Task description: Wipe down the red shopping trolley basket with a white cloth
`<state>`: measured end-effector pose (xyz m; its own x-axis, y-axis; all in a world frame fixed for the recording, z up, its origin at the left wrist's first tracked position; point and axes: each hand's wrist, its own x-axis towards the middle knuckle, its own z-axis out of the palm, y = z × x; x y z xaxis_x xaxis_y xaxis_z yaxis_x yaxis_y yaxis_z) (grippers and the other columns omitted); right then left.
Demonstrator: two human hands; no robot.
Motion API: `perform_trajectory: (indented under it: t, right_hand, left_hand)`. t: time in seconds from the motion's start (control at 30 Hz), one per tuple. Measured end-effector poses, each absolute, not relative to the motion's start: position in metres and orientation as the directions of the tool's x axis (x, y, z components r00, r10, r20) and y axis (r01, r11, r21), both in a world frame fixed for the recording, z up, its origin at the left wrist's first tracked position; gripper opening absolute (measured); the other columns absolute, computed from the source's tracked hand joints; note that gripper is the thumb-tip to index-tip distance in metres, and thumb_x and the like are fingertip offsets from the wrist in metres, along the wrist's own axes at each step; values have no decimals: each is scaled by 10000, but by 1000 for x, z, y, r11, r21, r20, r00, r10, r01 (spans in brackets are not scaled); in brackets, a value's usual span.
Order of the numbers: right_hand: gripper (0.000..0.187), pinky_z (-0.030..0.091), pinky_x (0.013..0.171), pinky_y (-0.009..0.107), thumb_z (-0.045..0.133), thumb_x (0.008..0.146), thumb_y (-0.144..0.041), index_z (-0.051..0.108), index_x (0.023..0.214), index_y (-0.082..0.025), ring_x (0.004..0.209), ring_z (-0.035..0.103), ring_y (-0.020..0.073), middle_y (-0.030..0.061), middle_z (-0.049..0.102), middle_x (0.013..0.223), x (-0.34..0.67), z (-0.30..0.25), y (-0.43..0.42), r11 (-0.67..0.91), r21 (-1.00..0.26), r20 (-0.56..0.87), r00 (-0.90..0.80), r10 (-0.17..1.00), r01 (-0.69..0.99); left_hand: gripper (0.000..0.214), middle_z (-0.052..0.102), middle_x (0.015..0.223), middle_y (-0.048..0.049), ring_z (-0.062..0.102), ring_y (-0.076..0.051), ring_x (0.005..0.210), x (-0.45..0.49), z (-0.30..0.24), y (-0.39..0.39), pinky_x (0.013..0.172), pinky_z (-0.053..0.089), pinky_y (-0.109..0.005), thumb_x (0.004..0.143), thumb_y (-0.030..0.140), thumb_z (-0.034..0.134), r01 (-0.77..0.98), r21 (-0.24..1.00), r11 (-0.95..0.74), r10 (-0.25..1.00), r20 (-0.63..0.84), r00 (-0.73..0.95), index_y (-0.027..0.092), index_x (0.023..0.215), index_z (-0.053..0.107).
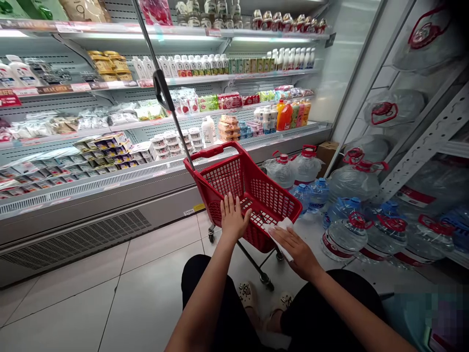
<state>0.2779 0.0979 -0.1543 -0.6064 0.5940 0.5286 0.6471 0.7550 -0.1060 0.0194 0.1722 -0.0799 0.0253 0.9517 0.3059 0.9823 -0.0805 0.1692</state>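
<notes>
A red plastic shopping cart with a basket of open lattice walls stands on wheels in front of my knees. Fingers stretched out, my left hand lies against the near left side of its rim. At the near right corner, my right hand presses a white cloth or wipe to the basket, its fingers over the material. A long dark pole handle rises from the cart's far left corner. Part of the basket's near wall is hidden behind my hands.
A refrigerated display with several shelves of yogurt, milk and juice runs along the back and left. Large water bottles with red handles crowd the right, beside a perforated metal rack. Pale tiles cover the floor.
</notes>
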Motion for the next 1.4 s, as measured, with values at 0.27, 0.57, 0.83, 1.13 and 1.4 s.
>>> perform_trajectory:
  t: [0.27,0.57,0.83,1.13,1.4]
  right_hand:
    - [872,317,1286,497,413,874,-53,193,1695,-249,1544,394,209,43,446,1660,279,-150,131,816,-59,484,-698,528,575]
    - [727,302,1286,532,392,996,-151,231,1689,-294,1512,447,237,36,525,1605,334,-144,160,677,-49,494,-571,656,735]
    - [863,298,1297,493,405,904,-81,124,1705,-234,1560,360,209,53,381,1696,241,-133,118,785,-85,435,-686,583,613]
    - [982,248,1319,479,416,830,28,110,1696,-320,1554,369,162,-7,421,1669,271,-114,152,876,1,404,-802,441,482]
    - [991,255,1315,481,444,805,-17,115,1703,-278,1606,246,196,4,313,1720,229,-124,135,815,-20,424,-733,532,580]
  left_hand:
    - [706,158,1767,-132,64,-349,1638,28,-104,153,1325,139,-583,1055,597,415,973,150,-174,921,375,107,181,1626,407]
    - [650,94,1781,-80,42,-305,1642,-7,-94,181,1332,148,-539,1080,489,423,957,111,-268,931,285,228,242,1670,311]
    - [630,314,1716,-125,223,-264,1620,-9,-102,170,1340,182,-483,1110,463,280,982,46,-181,939,306,158,130,1633,390]
    - [670,200,1756,-18,171,-198,1632,-49,-107,152,1352,109,-474,1110,514,279,941,6,-339,875,368,313,241,1705,138]
    - [733,232,1748,-49,162,-215,1633,-48,-98,168,1350,78,-508,1088,609,268,985,114,-127,957,277,91,242,1707,127]
